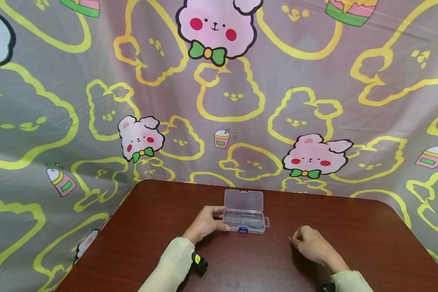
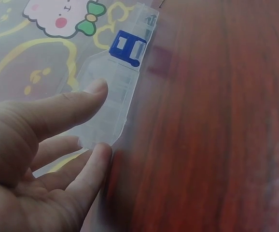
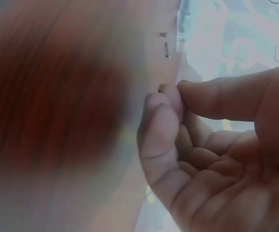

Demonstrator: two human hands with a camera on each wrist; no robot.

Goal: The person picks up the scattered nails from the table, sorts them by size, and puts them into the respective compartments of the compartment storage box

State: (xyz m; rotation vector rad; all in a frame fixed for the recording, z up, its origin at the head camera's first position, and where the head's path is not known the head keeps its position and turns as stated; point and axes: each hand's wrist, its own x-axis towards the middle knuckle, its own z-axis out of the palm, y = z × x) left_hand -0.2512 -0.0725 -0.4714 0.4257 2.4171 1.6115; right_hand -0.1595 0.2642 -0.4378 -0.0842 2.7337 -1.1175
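A clear plastic compartment box (image 1: 233, 224) stands on the table with its lid (image 1: 243, 201) raised at the back and a blue latch (image 1: 243, 230) in front. Thin metal nails (image 1: 255, 226) lie in its right-hand compartments. My left hand (image 1: 206, 222) holds the box's left end, the thumb (image 2: 84, 104) along the front and the fingers behind and below. To the right of the box, my right hand (image 1: 311, 244) pinches a thin nail (image 1: 290, 238) between thumb and fingertips; most of it is hidden. Two loose nails (image 1: 276, 241) lie between the box and this hand.
The dark reddish-brown table (image 1: 149, 235) has rounded far corners. A patterned cloth (image 1: 237, 162) hangs right behind it and down the sides. A clear hanging tab (image 1: 267, 222) sticks out from the box's right end.
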